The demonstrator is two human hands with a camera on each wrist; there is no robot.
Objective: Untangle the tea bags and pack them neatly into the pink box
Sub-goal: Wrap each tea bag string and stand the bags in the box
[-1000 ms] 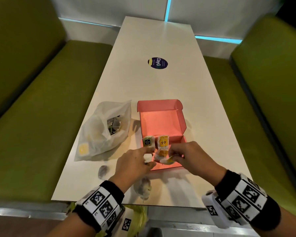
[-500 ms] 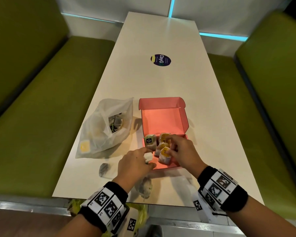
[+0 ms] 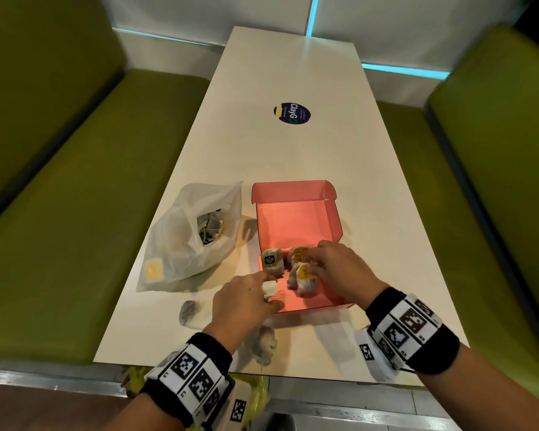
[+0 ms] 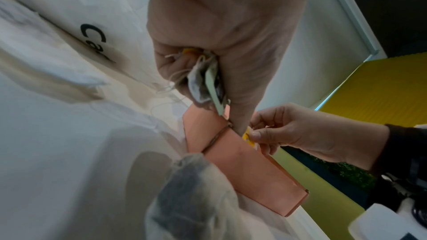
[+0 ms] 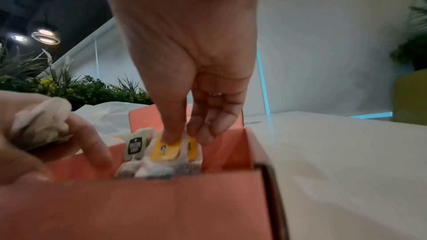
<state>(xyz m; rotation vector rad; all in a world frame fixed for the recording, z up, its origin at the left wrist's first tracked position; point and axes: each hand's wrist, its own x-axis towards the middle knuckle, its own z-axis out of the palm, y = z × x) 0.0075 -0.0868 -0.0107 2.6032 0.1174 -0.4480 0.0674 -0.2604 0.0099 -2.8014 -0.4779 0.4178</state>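
The pink box (image 3: 296, 222) lies open on the table, lid flap to the far side. Inside near its front stand a dark-tagged tea bag (image 3: 271, 262) and two yellow-tagged tea bags (image 3: 304, 275). My right hand (image 3: 311, 265) reaches into the box, and the right wrist view shows its thumb and fingers pinching the front yellow-tagged tea bag (image 5: 165, 150) from above. My left hand (image 3: 273, 290) hovers at the box's front left corner. It grips a bunched tea bag (image 4: 203, 83) with its strings and tags. The dark-tagged tea bag (image 5: 135, 147) stands just left of the pinched one.
A translucent plastic bag (image 3: 184, 244) with several tangled tea bags lies left of the box. Two loose tea bags (image 3: 189, 312) (image 3: 263, 342) lie near the table's front edge (image 3: 231, 368). Green benches flank the table. A round sticker (image 3: 292, 113) sits further out.
My right hand has carried the yellow-tagged tea bag from the box's front edge into the box beside the others. The left hand stays at the front left corner.
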